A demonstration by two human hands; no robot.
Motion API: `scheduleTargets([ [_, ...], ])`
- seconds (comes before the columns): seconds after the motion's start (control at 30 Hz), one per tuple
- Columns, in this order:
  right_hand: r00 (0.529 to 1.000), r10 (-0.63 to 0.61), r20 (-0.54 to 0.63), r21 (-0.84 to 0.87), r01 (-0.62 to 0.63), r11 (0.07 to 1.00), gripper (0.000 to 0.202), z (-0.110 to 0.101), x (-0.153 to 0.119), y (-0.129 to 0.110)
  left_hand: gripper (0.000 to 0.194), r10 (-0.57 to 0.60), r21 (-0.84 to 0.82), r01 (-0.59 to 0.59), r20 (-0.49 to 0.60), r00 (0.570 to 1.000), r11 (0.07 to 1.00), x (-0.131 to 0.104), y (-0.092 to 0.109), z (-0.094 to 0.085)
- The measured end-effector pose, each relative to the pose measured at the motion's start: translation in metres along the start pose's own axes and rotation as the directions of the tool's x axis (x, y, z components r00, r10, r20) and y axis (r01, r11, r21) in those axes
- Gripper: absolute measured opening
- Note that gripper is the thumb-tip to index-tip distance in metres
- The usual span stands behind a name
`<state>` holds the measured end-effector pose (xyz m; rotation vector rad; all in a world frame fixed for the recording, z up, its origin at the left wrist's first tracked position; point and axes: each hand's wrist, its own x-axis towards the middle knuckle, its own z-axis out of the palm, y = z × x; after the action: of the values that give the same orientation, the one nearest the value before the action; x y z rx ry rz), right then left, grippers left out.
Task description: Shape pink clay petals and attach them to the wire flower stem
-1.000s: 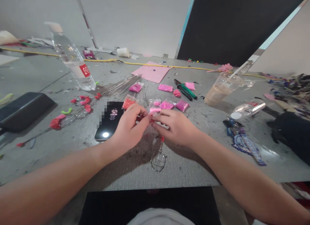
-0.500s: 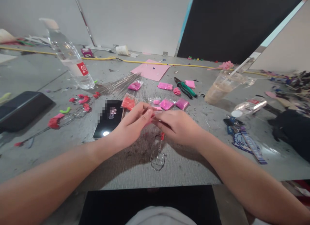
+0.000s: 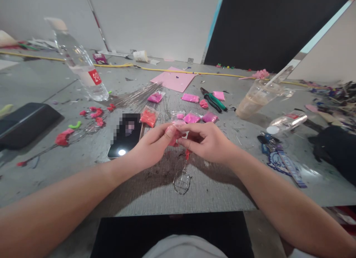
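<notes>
Between the fingertips of both hands, over the middle of the table, is a small clear bag [image 3: 172, 138] with pinkish-red material. My left hand [image 3: 155, 143] pinches its left side between thumb and fingers. On the right side, my right hand [image 3: 207, 141] has its thumb and index finger closed on the bag's edge. Just below lies a bent wire frame [image 3: 182, 182] with a red piece [image 3: 187, 154] at its upper end. Beyond the hands are an orange-red packet [image 3: 148, 116] and several pink packets [image 3: 191, 117]. A phone [image 3: 125, 135] lies beside my left hand.
A water bottle [image 3: 83, 69] stands at the left near a black case [image 3: 27, 124]. Thin wires [image 3: 139, 95], pink paper [image 3: 174, 80] and green pliers [image 3: 213, 101] lie farther back. At the right are a drink cup [image 3: 251, 100], a lying bottle [image 3: 289, 121] and keychains [image 3: 280, 162].
My fingertips have shifted slightly, and more of the bag shows between them. The right thumb and index finger have opened a gap behind their tips.
</notes>
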<state>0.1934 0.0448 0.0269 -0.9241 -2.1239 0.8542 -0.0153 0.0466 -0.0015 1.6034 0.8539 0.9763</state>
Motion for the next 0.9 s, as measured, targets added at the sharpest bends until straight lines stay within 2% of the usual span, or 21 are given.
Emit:
scheduleTargets([
  [0.07,0.996,0.055,0.07,0.025,-0.057,0.998,0.031,-0.003,0.0,-0.001,0.043,0.016,0.144,-0.015,0.0,1.0,0.989,0.0,0.0,-0.002],
  [0.13,0.985,0.085,0.153,0.056,-0.094,0.994,0.027,-0.007,0.001,-0.002,0.044,0.022,0.22,-0.024,0.013,1.0,0.975,0.0,0.002,-0.003],
  [0.23,0.962,0.089,0.259,0.102,-0.118,0.988,0.021,-0.012,0.001,-0.003,0.045,0.027,0.232,-0.038,0.051,0.998,0.972,-0.002,0.007,-0.002],
  [0.3,0.957,0.089,0.277,0.096,-0.119,0.988,0.02,-0.014,0.0,-0.004,0.044,0.023,0.204,-0.037,0.069,0.997,0.978,-0.002,0.008,-0.001],
  [0.37,0.973,0.091,0.212,0.068,-0.108,0.992,0.02,-0.014,0.0,-0.005,0.043,0.001,0.138,-0.006,0.039,0.999,0.99,-0.002,0.007,0.0],
  [0.5,0.998,0.062,-0.032,0.023,-0.062,0.998,0.015,-0.013,0.0,-0.004,0.039,-0.093,-0.043,0.089,-0.112,0.989,0.995,-0.002,-0.001,0.001],
  [0.6,0.996,-0.042,-0.079,-0.128,0.032,0.991,0.012,-0.013,0.002,-0.002,0.033,-0.128,-0.117,0.116,-0.099,0.987,0.986,-0.001,-0.004,0.001],
  [0.67,0.99,-0.111,-0.087,-0.243,0.087,0.966,0.012,-0.014,0.002,0.0,0.027,-0.118,-0.101,0.109,-0.087,0.989,0.989,0.0,-0.003,0.0],
  [0.73,0.986,-0.131,-0.102,-0.279,0.098,0.955,0.011,-0.012,0.002,0.001,0.024,-0.097,-0.032,0.095,-0.098,0.99,0.995,0.0,0.001,-0.001],
  [0.83,0.982,-0.089,-0.166,-0.192,0.056,0.98,0.007,-0.008,0.002,0.004,0.021,-0.058,0.129,0.073,-0.115,0.992,0.989,0.0,0.008,-0.002],
  [0.9,0.976,-0.07,-0.208,-0.128,0.044,0.991,0.008,-0.005,0.001,0.006,0.019,0.003,0.177,0.02,-0.128,0.992,0.984,0.0,0.01,-0.002],
])
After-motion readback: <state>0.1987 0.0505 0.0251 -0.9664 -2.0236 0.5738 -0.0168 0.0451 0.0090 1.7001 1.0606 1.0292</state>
